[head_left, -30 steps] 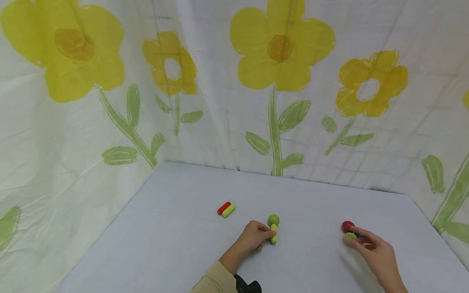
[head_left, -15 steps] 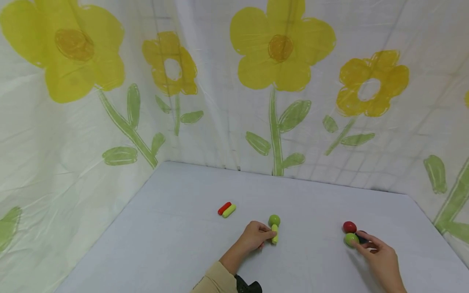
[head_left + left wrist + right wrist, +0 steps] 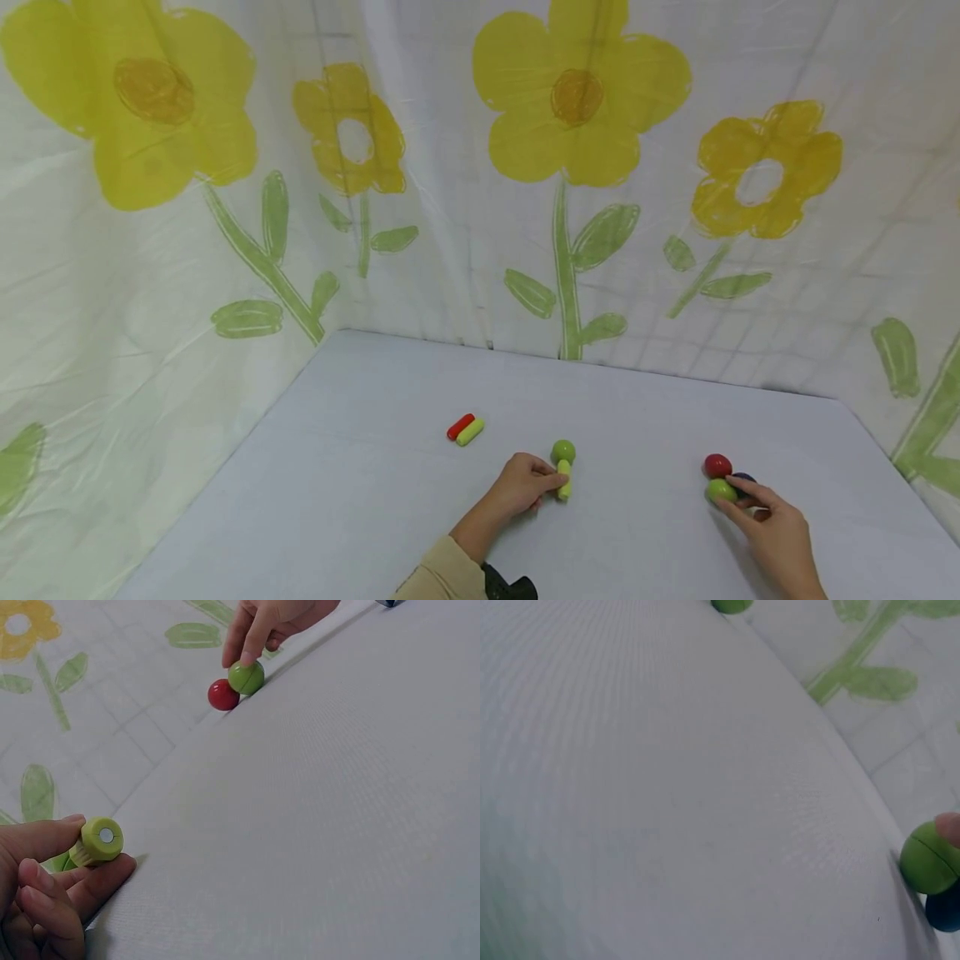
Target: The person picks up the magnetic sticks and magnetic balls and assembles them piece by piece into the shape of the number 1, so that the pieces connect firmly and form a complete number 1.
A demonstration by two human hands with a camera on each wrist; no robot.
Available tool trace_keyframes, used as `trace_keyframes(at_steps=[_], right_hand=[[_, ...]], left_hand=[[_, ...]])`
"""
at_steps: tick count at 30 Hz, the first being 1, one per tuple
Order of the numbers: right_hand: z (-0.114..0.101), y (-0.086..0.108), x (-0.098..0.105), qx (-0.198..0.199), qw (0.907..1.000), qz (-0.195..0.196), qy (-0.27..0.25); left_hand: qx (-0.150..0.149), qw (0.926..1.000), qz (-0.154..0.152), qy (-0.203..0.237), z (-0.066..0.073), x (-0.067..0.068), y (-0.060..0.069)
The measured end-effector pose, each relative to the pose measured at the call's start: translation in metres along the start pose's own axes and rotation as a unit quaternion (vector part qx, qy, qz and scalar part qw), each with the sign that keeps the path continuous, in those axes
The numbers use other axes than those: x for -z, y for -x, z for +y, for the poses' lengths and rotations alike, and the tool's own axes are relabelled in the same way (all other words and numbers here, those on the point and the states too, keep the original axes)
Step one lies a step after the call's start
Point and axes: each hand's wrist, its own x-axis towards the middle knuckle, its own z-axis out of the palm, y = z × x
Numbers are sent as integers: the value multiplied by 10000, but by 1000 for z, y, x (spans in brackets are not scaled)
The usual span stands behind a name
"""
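My left hand (image 3: 522, 483) pinches a yellow-green magnetic rod (image 3: 564, 487) between thumb and fingers. A pale round magnet (image 3: 106, 835) shows at the rod's near end. At its far end sits a green ball (image 3: 563, 452), apparently touching it. Further right, my right hand (image 3: 776, 529) pinches another green ball (image 3: 722, 492) with thumb and index finger. A red ball (image 3: 717, 466) lies just behind that ball. Beside them a dark blue ball (image 3: 745, 478) is partly hidden by the fingers. Only a fingertip (image 3: 950, 829) of this hand shows in the right wrist view.
A red rod (image 3: 461, 426) and a yellow-green rod (image 3: 470, 432) lie side by side on the white table (image 3: 360, 483), left of and beyond the left hand. Behind the table hangs a white cloth (image 3: 442, 275) printed with yellow flowers.
The right index finger has drawn back from the red ball to the green one, leaving the red ball uncovered. My left hand holds the rod in nearly the same place.
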Motion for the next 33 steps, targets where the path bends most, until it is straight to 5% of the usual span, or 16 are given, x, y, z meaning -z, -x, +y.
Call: trace_keyframes(at_steps=[7,19,33], right_hand=[[0,2,1,598,9980,178,122],[4,3,0,539,9979,-252,244],[2,8,-4,512,9976,-212,424]], left_hand=[[28,9999,105,32,-1,-1,0],[83,9999,130,0,-3,-2,-1],[89,9999,133,-15,-2,-2,-2]])
